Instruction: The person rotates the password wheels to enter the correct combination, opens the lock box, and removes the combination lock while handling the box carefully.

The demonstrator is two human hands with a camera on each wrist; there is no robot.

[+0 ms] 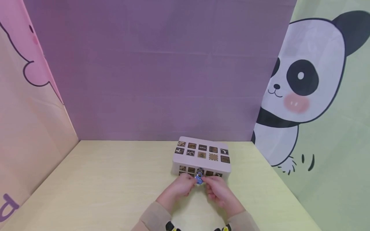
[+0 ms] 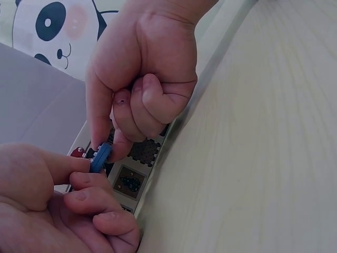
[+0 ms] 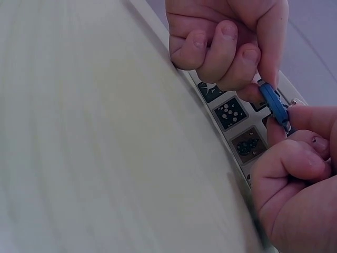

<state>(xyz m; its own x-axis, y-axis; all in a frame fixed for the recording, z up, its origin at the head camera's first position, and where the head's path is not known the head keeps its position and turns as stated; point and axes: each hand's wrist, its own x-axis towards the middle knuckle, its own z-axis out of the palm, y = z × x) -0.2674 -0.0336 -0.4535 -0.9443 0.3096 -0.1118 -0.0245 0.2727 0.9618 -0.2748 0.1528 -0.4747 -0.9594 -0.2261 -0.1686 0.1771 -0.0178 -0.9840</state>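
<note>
A small blue padlock hangs at the front of a pale box with rows of dark square pictures. My left hand pinches the padlock's left side between thumb and forefinger, its other fingers curled loosely below. From the opposite side my right hand pinches it too, the remaining fingers folded into the palm. Seen close in the left wrist view, the blue body stands edge-on between both hands' fingertips. Its metal loop shows above the body in the head view, against the box's front latch.
The box stands on a light wooden table, toward its back edge. A purple cloth rises behind the table. Printed side panels stand left and right, the right one with a panda.
</note>
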